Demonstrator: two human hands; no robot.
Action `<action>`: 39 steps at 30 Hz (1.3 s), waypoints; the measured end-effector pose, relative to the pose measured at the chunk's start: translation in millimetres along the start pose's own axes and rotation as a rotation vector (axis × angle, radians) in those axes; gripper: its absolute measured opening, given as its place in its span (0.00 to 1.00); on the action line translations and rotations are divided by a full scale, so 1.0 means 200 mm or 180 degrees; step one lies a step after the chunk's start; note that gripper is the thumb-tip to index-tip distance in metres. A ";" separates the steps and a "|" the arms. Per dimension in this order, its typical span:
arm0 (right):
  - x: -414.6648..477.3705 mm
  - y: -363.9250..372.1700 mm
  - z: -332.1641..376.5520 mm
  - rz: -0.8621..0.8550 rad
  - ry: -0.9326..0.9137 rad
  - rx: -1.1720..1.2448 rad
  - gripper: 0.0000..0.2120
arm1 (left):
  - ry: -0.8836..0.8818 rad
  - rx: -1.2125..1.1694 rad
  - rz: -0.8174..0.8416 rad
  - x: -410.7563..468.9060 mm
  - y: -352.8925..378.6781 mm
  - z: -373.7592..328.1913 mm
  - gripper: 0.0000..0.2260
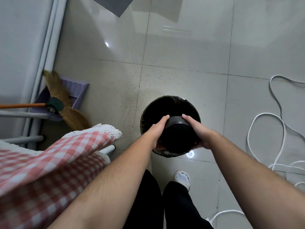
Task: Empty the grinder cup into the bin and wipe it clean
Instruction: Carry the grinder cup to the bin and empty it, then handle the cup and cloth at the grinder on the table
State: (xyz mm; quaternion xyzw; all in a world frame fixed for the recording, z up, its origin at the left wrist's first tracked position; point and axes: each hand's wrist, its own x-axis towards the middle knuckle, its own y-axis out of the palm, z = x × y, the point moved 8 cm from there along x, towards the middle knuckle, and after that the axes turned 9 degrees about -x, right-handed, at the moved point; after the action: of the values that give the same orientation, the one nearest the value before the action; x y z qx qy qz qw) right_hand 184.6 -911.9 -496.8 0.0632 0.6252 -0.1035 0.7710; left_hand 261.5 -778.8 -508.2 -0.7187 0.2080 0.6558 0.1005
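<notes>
Gripping grinder cup (177,134) both hands over bin (148,113), tiled floor (181,55).

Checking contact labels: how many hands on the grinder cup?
2. The left hand grips the left side of the grinder cup and the right hand grips its right side, holding it over the bin. Some fingers are hidden behind the cup.

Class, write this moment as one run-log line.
step: emptying | grinder cup: upended over bin | left hand: gripping side | right hand: gripping side | wipe: not yet done
</notes>
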 end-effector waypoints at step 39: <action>-2.57 1.48 0.75 0.0738 -0.4825 -0.3005 0.54 | 0.4470 -0.0467 -0.1790 -2.88 -1.14 0.43 0.48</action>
State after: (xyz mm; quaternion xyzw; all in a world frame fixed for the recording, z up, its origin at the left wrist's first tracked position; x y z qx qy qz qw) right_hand 295.8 -617.2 27.4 -0.2827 -0.0839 0.2286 0.9278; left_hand 251.9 -443.3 19.1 -0.9981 -0.0121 0.0061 0.0599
